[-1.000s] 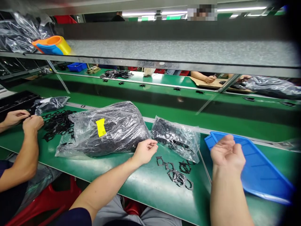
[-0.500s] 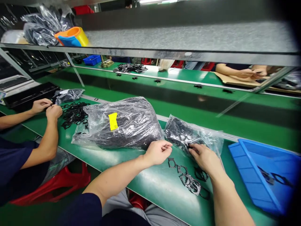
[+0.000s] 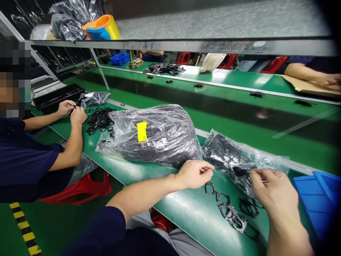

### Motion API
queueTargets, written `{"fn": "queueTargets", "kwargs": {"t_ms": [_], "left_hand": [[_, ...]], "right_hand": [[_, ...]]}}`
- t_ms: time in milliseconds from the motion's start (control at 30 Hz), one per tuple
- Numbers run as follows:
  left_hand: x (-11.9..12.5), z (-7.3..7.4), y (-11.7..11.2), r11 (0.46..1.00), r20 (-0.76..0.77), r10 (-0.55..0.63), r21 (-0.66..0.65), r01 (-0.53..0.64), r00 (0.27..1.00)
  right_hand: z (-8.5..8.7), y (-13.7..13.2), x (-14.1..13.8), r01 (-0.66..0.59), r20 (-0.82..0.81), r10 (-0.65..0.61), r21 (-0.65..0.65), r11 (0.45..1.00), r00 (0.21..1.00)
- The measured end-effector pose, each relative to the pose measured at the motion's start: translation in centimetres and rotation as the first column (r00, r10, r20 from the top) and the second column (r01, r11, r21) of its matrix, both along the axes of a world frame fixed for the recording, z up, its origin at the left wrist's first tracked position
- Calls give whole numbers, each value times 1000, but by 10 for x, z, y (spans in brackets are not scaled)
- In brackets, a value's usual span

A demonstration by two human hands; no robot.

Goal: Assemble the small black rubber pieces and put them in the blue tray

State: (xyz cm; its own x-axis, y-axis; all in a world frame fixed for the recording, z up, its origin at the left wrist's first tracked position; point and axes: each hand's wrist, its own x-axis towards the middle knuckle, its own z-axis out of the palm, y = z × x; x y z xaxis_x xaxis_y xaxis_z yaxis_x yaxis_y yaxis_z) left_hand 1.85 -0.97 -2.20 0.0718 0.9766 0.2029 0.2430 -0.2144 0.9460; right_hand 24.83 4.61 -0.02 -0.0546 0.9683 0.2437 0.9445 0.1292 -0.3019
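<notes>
My right hand (image 3: pixel 277 188) is closed in a pinch at the near side of a small clear bag (image 3: pixel 226 151) of black parts. A black plastic part (image 3: pixel 241 171) juts from its fingertips over the bag. My left hand (image 3: pixel 195 174) hovers by the near right end of a large clear bag (image 3: pixel 160 138), thumb and fingers pressed together. Whatever may be between them is too small to make out. Below the hands, several thin black frames with round openings (image 3: pixel 226 210) lie on the green table, some overlapping.
A blue bin (image 3: pixel 317 199) stands at the right. To the left, a co-worker's hands (image 3: pixel 73 110) work beside a heap of black frames (image 3: pixel 99 119). Behind runs a green belt (image 3: pixel 234 113) with spaced black parts, under a metal shelf (image 3: pixel 186 46).
The view has swung left, so things appear further right. My right hand has drawn back from the small bag with the black part in its fingertips. My left hand keeps its pinch.
</notes>
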Motion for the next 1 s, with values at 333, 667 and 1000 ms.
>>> {"fn": "queueTargets", "kwargs": {"t_ms": [333,667,1000], "left_hand": [[-1,2,0,997,127,2,-77,7,992],[-6,5,7,950,354,-47,-274,151,934],[-9,7,9,964,322,18,-255,69,947]], "right_hand": [[11,-20,-31,-37,-631,-102,-203,979,769],[1,-32,-64,-410,-817,92,-185,893,570],[6,-25,-41,-466,-428,362,-165,869,828]]}}
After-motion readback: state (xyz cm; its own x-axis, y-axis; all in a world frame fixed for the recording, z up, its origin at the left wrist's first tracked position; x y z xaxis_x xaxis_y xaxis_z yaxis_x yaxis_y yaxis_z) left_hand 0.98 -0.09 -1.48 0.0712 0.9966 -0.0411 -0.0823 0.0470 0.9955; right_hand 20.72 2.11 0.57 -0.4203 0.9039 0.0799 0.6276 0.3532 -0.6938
